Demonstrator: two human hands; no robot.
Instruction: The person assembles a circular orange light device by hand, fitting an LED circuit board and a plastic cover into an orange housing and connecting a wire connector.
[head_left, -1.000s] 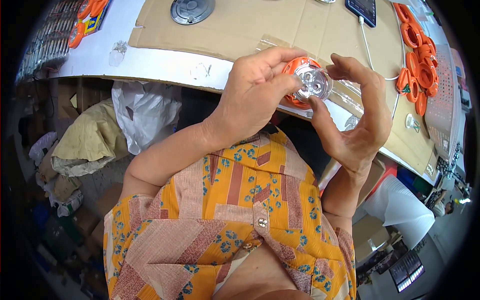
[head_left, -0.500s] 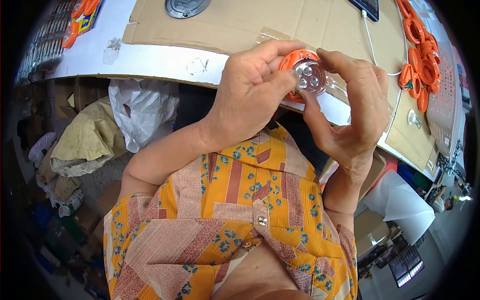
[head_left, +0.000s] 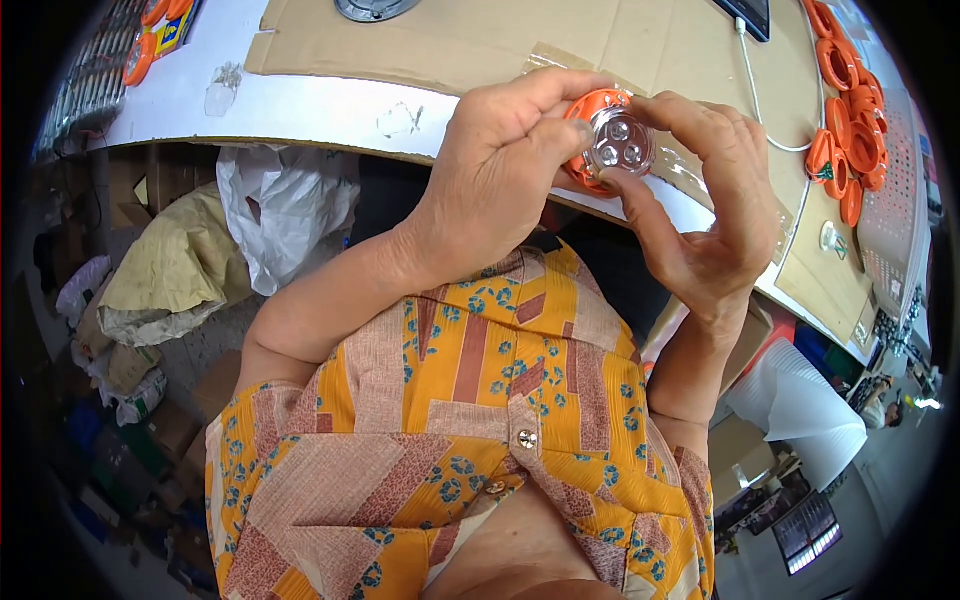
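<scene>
My left hand [head_left: 490, 165] is closed on a round orange housing [head_left: 598, 104], its index finger along the top and its thumb near the left rim. A clear plastic lens disc [head_left: 622, 148] with three round cups lies against the housing's right side, tilted toward me. My right hand [head_left: 715, 195] pinches this disc by its edge between index finger above and thumb below. Both hands hold the parts just above the table's front edge. How far the disc sits inside the housing is hard to tell.
A cardboard sheet [head_left: 440, 50] covers much of the white table [head_left: 300, 108]. A round grey metal piece [head_left: 375, 8] lies at the far edge. To the right are a dark device [head_left: 748, 14] with a white cable [head_left: 757, 95] and several orange rings [head_left: 850, 120]. Plastic bags [head_left: 280, 215] hang below left.
The disc and housing have turned slightly, so the disc faces me more fully. My left thumb has drawn back from the disc toward the housing's rim.
</scene>
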